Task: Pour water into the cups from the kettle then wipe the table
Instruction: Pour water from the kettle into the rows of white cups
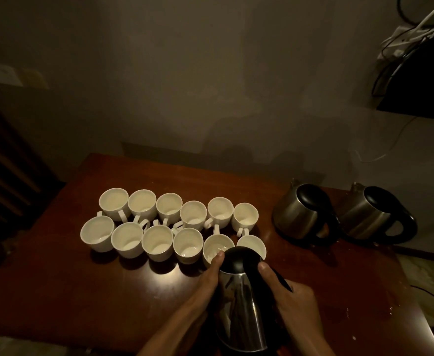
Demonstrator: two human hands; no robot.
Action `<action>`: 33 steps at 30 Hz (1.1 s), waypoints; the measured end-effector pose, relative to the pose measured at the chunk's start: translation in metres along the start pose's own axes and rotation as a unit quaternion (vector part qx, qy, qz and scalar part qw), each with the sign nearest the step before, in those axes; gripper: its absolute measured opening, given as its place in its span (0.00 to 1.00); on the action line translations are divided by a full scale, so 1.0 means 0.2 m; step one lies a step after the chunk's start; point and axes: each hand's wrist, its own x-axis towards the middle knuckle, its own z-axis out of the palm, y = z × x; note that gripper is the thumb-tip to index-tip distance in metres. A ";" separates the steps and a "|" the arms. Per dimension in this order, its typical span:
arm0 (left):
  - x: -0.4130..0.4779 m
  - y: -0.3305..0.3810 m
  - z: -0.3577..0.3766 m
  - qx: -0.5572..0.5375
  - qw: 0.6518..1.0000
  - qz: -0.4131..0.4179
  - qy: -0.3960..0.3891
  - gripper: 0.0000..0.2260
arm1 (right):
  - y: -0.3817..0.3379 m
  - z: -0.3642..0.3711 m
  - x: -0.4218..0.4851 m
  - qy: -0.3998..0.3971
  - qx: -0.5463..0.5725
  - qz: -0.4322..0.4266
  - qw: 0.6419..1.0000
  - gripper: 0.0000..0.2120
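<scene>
1. Head view: kettle [239,291] tilted forward between both hands, black lid end over the closest cups.
2. Left hand [208,281] cupped round the steel side, thumb at the lid's edge; right hand [290,299] wrapped round the black handle, thumb up on the lid.
3. Twelve white cups [156,227] in two rows, beyond and left of the hands; one near-row cup [216,246] just past the left thumb.
4. Two spare steel kettles [303,211] on the table [95,291], well beyond the right hand.

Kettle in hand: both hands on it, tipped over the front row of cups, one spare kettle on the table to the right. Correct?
Not quite. The head view shows two spare kettles on the table to the right, not one. The rest holds: the left hand and right hand hold the kettle, tipped over the front row of cups.
</scene>
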 end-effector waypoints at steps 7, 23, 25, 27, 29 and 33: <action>-0.07 0.01 0.00 0.038 0.999 0.003 0.011 0.29 | 0.02 -0.01 -0.02 0.029 0.016 0.005 0.999 0.27; -0.04 0.23 0.04 0.117 0.984 0.135 -0.016 0.45 | -0.04 0.04 -0.04 0.075 0.086 -0.025 0.993 0.25; -0.05 0.25 0.05 0.119 0.981 0.151 -0.020 0.43 | -0.06 0.03 -0.05 0.074 0.090 -0.030 0.993 0.24; -0.05 0.25 0.06 0.126 0.979 0.160 -0.019 0.44 | -0.05 0.02 -0.06 0.074 0.085 -0.038 0.993 0.23; -0.07 0.26 0.07 0.128 0.980 0.148 -0.024 0.41 | -0.06 0.01 -0.08 0.075 0.082 -0.045 0.993 0.23; -0.14 0.31 0.14 0.111 0.984 0.138 -0.003 0.21 | -0.06 -0.02 -0.07 0.088 0.085 -0.051 0.991 0.23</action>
